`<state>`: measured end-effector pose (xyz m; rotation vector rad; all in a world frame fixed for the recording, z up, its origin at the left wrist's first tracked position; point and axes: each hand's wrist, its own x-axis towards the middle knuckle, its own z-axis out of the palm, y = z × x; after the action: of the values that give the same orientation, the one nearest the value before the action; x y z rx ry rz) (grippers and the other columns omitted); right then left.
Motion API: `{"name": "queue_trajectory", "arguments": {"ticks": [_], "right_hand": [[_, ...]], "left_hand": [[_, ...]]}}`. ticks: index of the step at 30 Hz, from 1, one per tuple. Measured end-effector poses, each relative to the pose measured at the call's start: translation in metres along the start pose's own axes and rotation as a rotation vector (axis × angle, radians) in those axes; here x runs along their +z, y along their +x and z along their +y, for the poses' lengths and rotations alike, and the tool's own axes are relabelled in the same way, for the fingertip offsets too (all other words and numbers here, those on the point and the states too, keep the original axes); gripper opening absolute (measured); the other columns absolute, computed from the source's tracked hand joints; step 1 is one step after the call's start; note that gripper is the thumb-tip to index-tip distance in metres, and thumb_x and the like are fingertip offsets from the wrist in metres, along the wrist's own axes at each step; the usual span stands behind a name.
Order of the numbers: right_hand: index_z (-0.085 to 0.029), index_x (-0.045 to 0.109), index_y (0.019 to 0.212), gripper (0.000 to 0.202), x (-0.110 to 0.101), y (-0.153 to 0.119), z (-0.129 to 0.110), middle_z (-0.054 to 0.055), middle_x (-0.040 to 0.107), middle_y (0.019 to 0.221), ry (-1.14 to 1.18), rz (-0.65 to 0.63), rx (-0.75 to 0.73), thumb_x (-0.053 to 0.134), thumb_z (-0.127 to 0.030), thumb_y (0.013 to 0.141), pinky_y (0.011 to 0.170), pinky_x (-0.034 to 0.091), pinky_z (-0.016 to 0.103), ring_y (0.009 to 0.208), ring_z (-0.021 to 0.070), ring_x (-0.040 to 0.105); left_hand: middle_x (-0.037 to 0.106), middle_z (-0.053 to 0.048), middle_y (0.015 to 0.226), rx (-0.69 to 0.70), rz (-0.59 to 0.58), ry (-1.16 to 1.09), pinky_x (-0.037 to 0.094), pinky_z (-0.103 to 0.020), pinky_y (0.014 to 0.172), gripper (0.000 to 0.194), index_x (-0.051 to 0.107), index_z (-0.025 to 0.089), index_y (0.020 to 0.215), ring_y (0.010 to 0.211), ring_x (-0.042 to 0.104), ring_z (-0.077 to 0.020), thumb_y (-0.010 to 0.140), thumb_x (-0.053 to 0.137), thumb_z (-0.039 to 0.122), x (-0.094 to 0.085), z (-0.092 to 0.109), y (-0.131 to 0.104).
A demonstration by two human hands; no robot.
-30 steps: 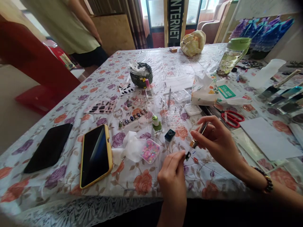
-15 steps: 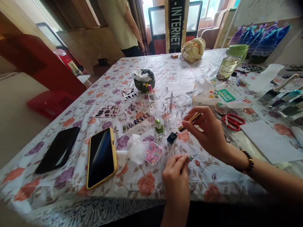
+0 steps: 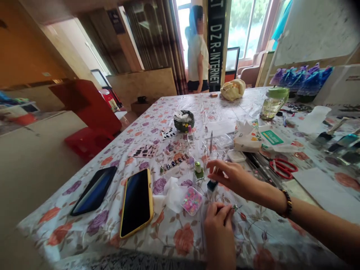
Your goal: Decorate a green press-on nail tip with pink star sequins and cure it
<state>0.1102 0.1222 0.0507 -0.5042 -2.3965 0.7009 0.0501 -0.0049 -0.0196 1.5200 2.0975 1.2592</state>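
My left hand [image 3: 221, 225] rests near the table's front edge, its fingers pinched on a small green nail tip [image 3: 235, 207]. Above and right of it, my right hand [image 3: 229, 176] reaches over a small dark bottle [image 3: 212, 185], fingers closed round the bottle's cap, which they mostly hide. Just left of the bottle stands a green polish bottle [image 3: 198, 171]. A clear square box of pink and coloured pieces [image 3: 192, 200] lies beside a crumpled white tissue [image 3: 173, 193]. Behind them runs a row of painted nail tips [image 3: 173, 163].
Two phones, a black one [image 3: 94, 190] and a yellow-cased one [image 3: 137, 203], lie at the left. Red scissors [image 3: 282, 168], a tissue pack [image 3: 247, 137] and a lidded jug [image 3: 272, 104] are at the right. A dark basket [image 3: 184, 121] stands farther back. A person [image 3: 198, 54] stands beyond the table.
My right hand has lowered the gold cap from the air to the dark bottle. The camera view has tilted up and turned left. The person stands farther away.
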Motion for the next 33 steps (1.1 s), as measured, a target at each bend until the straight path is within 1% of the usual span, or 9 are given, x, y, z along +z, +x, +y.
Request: {"name": "queue_trajectory", "arguments": {"ticks": [3, 7, 11, 13, 18, 24, 27, 30, 33], "right_hand": [[-0.023, 0.049, 0.122, 0.033, -0.002, 0.007, 0.001, 0.004, 0.065, 0.084, 0.033, -0.107, -0.055, 0.046, -0.024, 0.089, 0.063, 0.048, 0.025, 0.068, 0.0124, 0.059], [-0.025, 0.052, 0.12, 0.034, -0.009, 0.012, -0.001, 0.006, 0.065, 0.099, 0.095, -0.076, -0.121, 0.039, -0.017, 0.091, 0.079, 0.047, 0.031, 0.089, 0.0141, 0.06], [-0.022, 0.064, 0.096, 0.017, -0.008, 0.014, -0.003, 0.005, 0.067, 0.087, 0.075, -0.004, -0.034, 0.052, -0.028, 0.086, 0.074, 0.048, 0.032, 0.08, 0.016, 0.061], [-0.018, 0.064, 0.089, 0.017, -0.007, 0.015, -0.004, 0.007, 0.067, 0.086, 0.068, 0.037, -0.001, 0.058, -0.032, 0.082, 0.074, 0.047, 0.035, 0.08, 0.0189, 0.061], [-0.021, 0.059, 0.105, 0.022, -0.007, 0.013, -0.003, 0.005, 0.068, 0.092, 0.179, 0.007, 0.016, 0.054, -0.027, 0.084, 0.076, 0.05, 0.033, 0.082, 0.0157, 0.064], [-0.017, 0.058, 0.095, 0.017, -0.003, 0.012, -0.002, 0.003, 0.066, 0.082, 0.324, 0.015, 0.038, 0.059, -0.023, 0.079, 0.072, 0.051, 0.03, 0.074, 0.0127, 0.062], [-0.017, 0.055, 0.097, 0.023, -0.001, 0.012, 0.001, 0.005, 0.064, 0.093, 0.402, 0.014, 0.037, 0.063, -0.022, 0.076, 0.078, 0.05, 0.031, 0.083, 0.0134, 0.061], [-0.018, 0.052, 0.106, 0.026, 0.002, 0.012, 0.005, 0.007, 0.064, 0.099, 0.509, -0.051, 0.029, 0.057, -0.022, 0.081, 0.078, 0.05, 0.029, 0.088, 0.013, 0.062], [-0.016, 0.055, 0.099, 0.018, 0.004, 0.011, 0.006, 0.005, 0.065, 0.09, 0.569, -0.077, 0.041, 0.054, -0.022, 0.082, 0.075, 0.051, 0.027, 0.082, 0.0121, 0.062]], "left_hand": [[0.063, -0.003, 0.072, 0.024, 0.036, 0.027, 0.051, -0.026, 0.062, 0.019, 0.071, 0.017, 0.077, 0.065, 0.061, -0.0146, 0.072, 0.059, 0.003, 0.002, -0.003, 0.0], [0.059, -0.003, 0.068, 0.05, 0.102, 0.059, 0.048, -0.026, 0.058, 0.019, 0.069, 0.016, 0.073, 0.06, 0.058, -0.0139, 0.075, 0.053, 0.007, 0.009, -0.01, -0.002], [0.055, -0.004, 0.066, 0.055, 0.177, 0.097, 0.046, -0.027, 0.058, 0.025, 0.064, 0.016, 0.062, 0.059, 0.054, -0.0142, 0.079, 0.047, 0.011, 0.017, -0.016, -0.005], [0.054, -0.004, 0.067, 0.068, 0.185, 0.111, 0.045, -0.027, 0.058, 0.025, 0.063, 0.017, 0.058, 0.06, 0.053, -0.0146, 0.078, 0.048, 0.011, 0.017, -0.016, -0.006], [0.052, -0.004, 0.065, 0.044, 0.208, 0.144, 0.043, -0.029, 0.058, 0.026, 0.061, 0.017, 0.058, 0.059, 0.051, -0.0154, 0.078, 0.047, 0.012, 0.014, -0.011, -0.005], [0.057, -0.006, 0.072, 0.019, 0.162, 0.138, 0.045, -0.032, 0.063, 0.023, 0.067, 0.017, 0.069, 0.067, 0.054, -0.0184, 0.079, 0.047, 0.016, 0.009, -0.008, -0.007], [0.058, -0.007, 0.076, 0.006, 0.13, 0.115, 0.047, -0.03, 0.064, 0.025, 0.069, 0.016, 0.08, 0.067, 0.056, -0.0168, 0.082, 0.044, 0.017, 0.003, -0.01, -0.012], [0.061, -0.007, 0.081, -0.021, 0.075, 0.127, 0.048, -0.03, 0.07, 0.029, 0.069, 0.017, 0.094, 0.074, 0.058, -0.0172, 0.082, 0.043, 0.016, -0.007, -0.012, -0.018], [0.064, -0.005, 0.083, -0.02, 0.058, 0.199, 0.048, -0.03, 0.071, 0.029, 0.07, 0.022, 0.094, 0.075, 0.061, -0.0176, 0.083, 0.044, 0.018, -0.022, -0.014, -0.021]]}}
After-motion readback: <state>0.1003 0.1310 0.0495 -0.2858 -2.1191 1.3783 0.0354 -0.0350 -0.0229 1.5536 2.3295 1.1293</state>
